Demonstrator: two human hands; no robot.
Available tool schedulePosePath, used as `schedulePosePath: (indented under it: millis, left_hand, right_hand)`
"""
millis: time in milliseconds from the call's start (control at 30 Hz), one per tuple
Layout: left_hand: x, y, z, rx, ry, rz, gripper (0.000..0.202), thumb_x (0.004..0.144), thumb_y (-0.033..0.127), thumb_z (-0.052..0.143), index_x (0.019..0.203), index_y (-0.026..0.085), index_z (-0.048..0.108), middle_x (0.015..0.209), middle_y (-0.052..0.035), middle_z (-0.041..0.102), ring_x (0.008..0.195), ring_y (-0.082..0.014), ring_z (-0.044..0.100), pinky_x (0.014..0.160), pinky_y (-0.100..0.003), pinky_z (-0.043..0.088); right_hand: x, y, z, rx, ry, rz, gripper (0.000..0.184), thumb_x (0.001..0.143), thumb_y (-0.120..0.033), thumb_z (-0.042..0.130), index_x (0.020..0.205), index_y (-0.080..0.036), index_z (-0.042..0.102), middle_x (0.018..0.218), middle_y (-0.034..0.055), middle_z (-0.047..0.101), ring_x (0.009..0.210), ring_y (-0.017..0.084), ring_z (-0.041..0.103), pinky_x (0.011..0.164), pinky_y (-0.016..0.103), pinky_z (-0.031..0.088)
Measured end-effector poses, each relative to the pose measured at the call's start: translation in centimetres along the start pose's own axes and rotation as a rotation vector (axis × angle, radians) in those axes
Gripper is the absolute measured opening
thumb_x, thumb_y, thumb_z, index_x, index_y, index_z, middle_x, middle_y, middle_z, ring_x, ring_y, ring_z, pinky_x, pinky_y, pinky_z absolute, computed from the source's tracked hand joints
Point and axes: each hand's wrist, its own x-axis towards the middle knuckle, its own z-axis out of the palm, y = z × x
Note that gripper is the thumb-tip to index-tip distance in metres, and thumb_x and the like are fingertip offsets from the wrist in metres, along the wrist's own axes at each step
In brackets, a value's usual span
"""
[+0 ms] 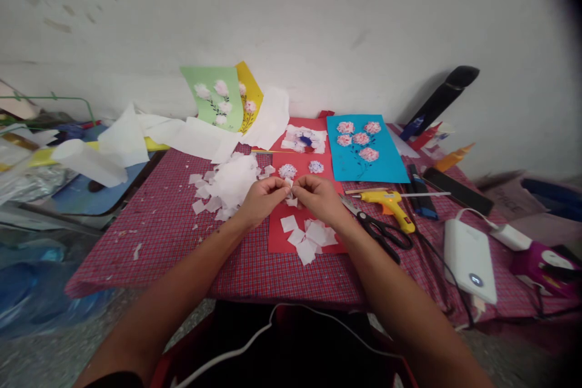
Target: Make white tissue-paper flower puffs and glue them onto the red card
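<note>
My left hand (262, 199) and my right hand (318, 195) meet over a red paper sheet (278, 239) on the checked tablecloth (173, 224). Both pinch one small white tissue square (290, 183) between fingertips. More white tissue squares (307, 236) lie on the red sheet just below my hands. Two finished small tissue flowers (288, 170) sit on the red sheet beyond my fingers. A heap of white tissue pieces (231, 185) lies left of my left hand.
Black-handled scissors (377, 229) and a yellow glue gun (391, 203) lie right of my right hand. A blue card with pink flowers (364, 147), green and yellow flower cards (218, 97), a white power bank (469, 257) and a white cable (254, 333) surround the work area.
</note>
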Motion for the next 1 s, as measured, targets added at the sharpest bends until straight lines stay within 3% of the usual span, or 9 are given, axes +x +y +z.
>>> schedulePosePath:
  millis: [467,1000]
  left_hand:
    - [-0.14,0.06,-0.29,-0.038,-0.039,0.002,0.016,0.076,0.030,0.077,0.076,0.016,0.069,0.071,-0.0004,0.064,0.068,-0.0127,0.056,0.070,-0.028,0.046]
    - [-0.03,-0.14,-0.59,0.017,-0.058,0.049,0.015,0.081,0.031,0.072,0.077,0.017,0.069,0.073,-0.0003,0.063,0.069,-0.0136,0.056,0.071,-0.028,0.045]
  right_hand:
    - [-0.34,-0.38,0.14,-0.090,-0.003,-0.081,0.017,0.084,-0.030,0.059,0.071,-0.020,0.057,0.064,-0.0024,0.056,0.058,0.012,0.046,0.054,0.026,0.035]
    - [-0.50,-0.43,0.26,-0.124,0.021,-0.154,0.015,0.085,-0.027,0.060,0.072,-0.021,0.057,0.068,-0.0010,0.060,0.062,0.013,0.049,0.058,0.027,0.037]
